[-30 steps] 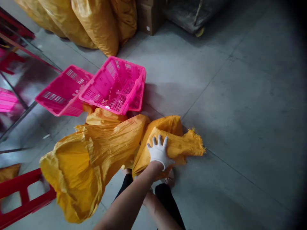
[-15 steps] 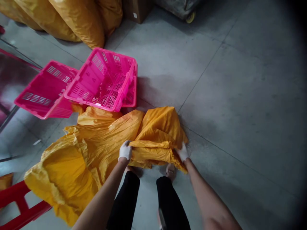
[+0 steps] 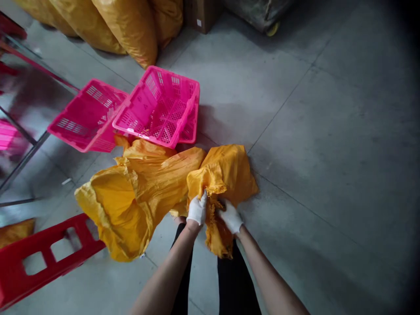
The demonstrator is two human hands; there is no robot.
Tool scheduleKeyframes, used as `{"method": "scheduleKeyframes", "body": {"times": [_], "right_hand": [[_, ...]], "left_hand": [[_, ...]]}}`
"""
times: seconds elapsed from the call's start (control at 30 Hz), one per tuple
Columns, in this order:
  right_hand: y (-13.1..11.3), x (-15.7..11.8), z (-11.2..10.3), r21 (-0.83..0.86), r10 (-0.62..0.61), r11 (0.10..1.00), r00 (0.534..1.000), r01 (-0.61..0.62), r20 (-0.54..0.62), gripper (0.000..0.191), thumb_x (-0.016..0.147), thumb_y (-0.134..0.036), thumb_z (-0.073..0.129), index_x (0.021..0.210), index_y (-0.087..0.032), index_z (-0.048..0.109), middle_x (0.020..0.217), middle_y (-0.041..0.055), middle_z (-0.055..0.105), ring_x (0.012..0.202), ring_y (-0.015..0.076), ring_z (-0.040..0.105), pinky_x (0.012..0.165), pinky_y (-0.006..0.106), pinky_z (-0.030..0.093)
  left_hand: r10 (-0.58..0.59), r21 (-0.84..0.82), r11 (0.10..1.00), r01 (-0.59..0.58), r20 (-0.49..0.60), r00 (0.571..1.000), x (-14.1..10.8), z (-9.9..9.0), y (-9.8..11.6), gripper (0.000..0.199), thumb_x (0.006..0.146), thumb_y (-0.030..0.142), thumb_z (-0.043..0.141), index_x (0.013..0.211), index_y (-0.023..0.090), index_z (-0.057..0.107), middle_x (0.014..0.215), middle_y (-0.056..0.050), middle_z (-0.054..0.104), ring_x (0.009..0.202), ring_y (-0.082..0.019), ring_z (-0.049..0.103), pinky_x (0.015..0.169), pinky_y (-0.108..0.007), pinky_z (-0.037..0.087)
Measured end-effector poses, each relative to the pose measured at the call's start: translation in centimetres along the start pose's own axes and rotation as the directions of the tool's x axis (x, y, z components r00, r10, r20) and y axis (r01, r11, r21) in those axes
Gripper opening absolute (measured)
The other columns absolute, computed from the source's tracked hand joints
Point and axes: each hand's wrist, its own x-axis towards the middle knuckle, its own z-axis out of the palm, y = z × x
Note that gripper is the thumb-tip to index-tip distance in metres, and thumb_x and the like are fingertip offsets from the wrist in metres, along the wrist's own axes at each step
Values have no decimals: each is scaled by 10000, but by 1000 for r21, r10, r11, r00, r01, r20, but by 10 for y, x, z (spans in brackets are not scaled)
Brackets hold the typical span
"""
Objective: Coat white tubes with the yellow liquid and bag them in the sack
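Note:
A large yellow-orange sack (image 3: 164, 175) lies crumpled across the floor in front of my legs, its wide end spread to the left. My left hand (image 3: 197, 210), in a white glove, is closed on the sack's gathered edge. Close by on the right, my right hand (image 3: 231, 216), also gloved, grips the same bunched edge, with its fingertips partly hidden by the fabric. A frayed flap of the sack hangs down between my hands.
Pink baskets (image 3: 193, 107) stand just beyond the sack, with another pink basket (image 3: 82, 116) to their left. A red plastic frame (image 3: 49, 258) is at lower left. Full yellow sacks (image 3: 131, 26), a cardboard box (image 3: 203, 15) and a wheeled cart (image 3: 259, 13) are at the back.
My hands have come together from wide apart, bunching the sack's edge between them. The left end of the sack has been drawn inward, and the view has shifted a little.

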Motion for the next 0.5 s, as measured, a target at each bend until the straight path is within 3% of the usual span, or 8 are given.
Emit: {"method": "scheduleKeyframes", "body": {"times": [0.13, 0.17, 0.23, 0.27, 0.3, 0.33, 0.5], "right_hand": [[-51, -6, -46, -19, 23, 999, 955, -30, -295, 262, 733, -314, 478, 914, -168, 599, 837, 21, 638, 767, 172, 573, 744, 306, 464], [-70, -6, -62, -3, 10, 1000, 914, -12, -406, 282, 739, -322, 468, 936, -163, 592, 830, 20, 635, 734, 165, 568, 709, 296, 460], [-110, -4, -94, -25, -105, 993, 773, 115, -625, 265, 723, -324, 504, 892, -140, 591, 825, 23, 623, 731, 146, 554, 722, 283, 450], [-128, -3, -108, -7, -151, 979, 704, 203, -694, 263, 720, -311, 497, 894, -134, 584, 832, 23, 615, 730, 138, 553, 723, 281, 451], [-144, -1, -120, 17, -175, 962, 665, 272, -726, 267, 720, -290, 482, 908, -129, 582, 842, 24, 609, 722, 130, 551, 714, 278, 453], [-157, 1, -130, 35, -185, 950, 648, 310, -739, 270, 715, -273, 481, 917, -125, 582, 844, 23, 600, 700, 123, 545, 692, 274, 454], [-194, -3, -150, -13, -218, 956, 683, 292, -697, 243, 735, -232, 535, 952, -137, 590, 831, 19, 571, 614, 98, 517, 634, 280, 467]], "left_hand": [[65, 132, 990, -48, -125, 990, -13, -35, 36, 455, 836, 563, 439, 680, 153, 559, 607, -21, 563, 640, -149, 531, 631, -240, 421], [91, 177, 982, -59, -179, 980, -18, -45, 47, 461, 848, 566, 417, 656, 163, 534, 578, -8, 529, 595, -133, 489, 593, -235, 396], [191, 266, 957, -114, -285, 939, -28, -65, 70, 472, 875, 557, 369, 623, 176, 486, 553, 11, 478, 545, -111, 414, 545, -228, 353], [248, 286, 945, -156, -320, 914, -35, -73, 82, 472, 887, 549, 351, 616, 179, 465, 555, 16, 464, 538, -105, 391, 532, -226, 341], [294, 291, 936, -198, -337, 894, -43, -80, 94, 471, 897, 541, 336, 614, 182, 449, 557, 20, 453, 535, -103, 376, 523, -225, 332], [322, 279, 932, -233, -335, 886, -51, -85, 106, 468, 906, 533, 324, 614, 184, 434, 558, 23, 443, 534, -101, 367, 516, -223, 327], [359, 182, 927, -327, -193, 913, -87, -95, 150, 502, 935, 533, 215, 567, 205, 305, 517, 32, 344, 487, -90, 313, 488, -223, 305]]}}
